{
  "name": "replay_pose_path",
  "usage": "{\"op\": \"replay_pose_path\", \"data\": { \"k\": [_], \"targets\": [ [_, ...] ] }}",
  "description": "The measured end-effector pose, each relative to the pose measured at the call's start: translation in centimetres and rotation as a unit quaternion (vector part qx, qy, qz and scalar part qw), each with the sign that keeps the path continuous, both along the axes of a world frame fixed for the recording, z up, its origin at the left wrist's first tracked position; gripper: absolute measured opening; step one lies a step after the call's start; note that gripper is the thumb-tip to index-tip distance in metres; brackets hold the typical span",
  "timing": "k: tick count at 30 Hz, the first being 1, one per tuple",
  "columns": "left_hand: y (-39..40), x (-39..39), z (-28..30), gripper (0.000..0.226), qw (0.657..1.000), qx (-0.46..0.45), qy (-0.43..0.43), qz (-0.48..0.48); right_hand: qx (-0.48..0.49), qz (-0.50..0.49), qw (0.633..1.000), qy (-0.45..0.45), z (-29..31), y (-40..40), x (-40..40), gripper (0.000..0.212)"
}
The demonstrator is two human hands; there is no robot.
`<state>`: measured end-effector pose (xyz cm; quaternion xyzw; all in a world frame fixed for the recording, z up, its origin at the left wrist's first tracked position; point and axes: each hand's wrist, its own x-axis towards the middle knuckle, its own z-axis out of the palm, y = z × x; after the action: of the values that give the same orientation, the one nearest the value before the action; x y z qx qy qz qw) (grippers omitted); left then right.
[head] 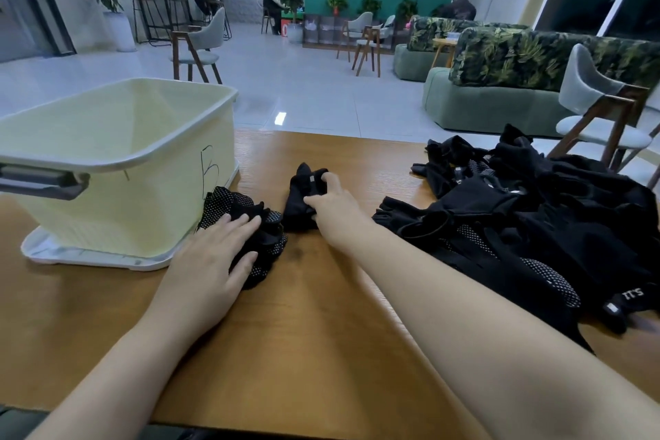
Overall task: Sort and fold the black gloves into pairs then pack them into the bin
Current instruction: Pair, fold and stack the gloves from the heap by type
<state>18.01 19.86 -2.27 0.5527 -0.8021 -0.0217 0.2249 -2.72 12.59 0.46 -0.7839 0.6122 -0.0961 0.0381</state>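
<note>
A pale yellow bin point(118, 168) marked with a B stands on the wooden table point(321, 314) at the left. Beside its near right corner lies a black glove with white dots point(264, 243); my left hand point(210, 261) rests flat on it with straight fingers. Just right of it sits a folded black glove bundle point(303, 189), and my right hand point(332, 207) grips it with curled fingers and thumb. A heap of several loose black gloves point(528, 225) covers the table's right side. The bin's inside bottom is hidden from view.
The bin stands on a white lid or tray point(89, 255). A grey chair with wooden legs point(600, 118) stands past the table's right far corner. Beyond the table lie tiled floor, more chairs, green sofas and seated people far off.
</note>
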Motion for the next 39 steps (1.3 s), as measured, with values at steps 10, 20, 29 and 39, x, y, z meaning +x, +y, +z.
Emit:
{"op": "replay_pose_path", "data": {
  "k": [10, 20, 29, 39],
  "targets": [
    [-0.1, 0.0, -0.4, 0.057, 1.0, -0.028, 0.009, -0.002, 0.048, 0.045, 0.99, -0.124, -0.5, -5.1, 2.7, 0.051],
    [-0.2, 0.1, -0.9, 0.058, 0.999, -0.032, 0.018, -0.005, 0.11, 0.056, 0.977, -0.173, 0.5, -7.0, 4.5, 0.052],
    [-0.1, 0.1, -0.8, 0.055, 0.999, -0.041, 0.025, -0.007, 0.116, 0.049, 0.977, -0.173, 0.9, -7.9, 5.8, 0.052],
    [0.0, 0.1, -1.0, 0.055, 0.999, -0.048, 0.016, -0.01, 0.07, 0.078, 0.963, -0.249, 1.6, -6.8, 5.8, 0.054]
  ]
}}
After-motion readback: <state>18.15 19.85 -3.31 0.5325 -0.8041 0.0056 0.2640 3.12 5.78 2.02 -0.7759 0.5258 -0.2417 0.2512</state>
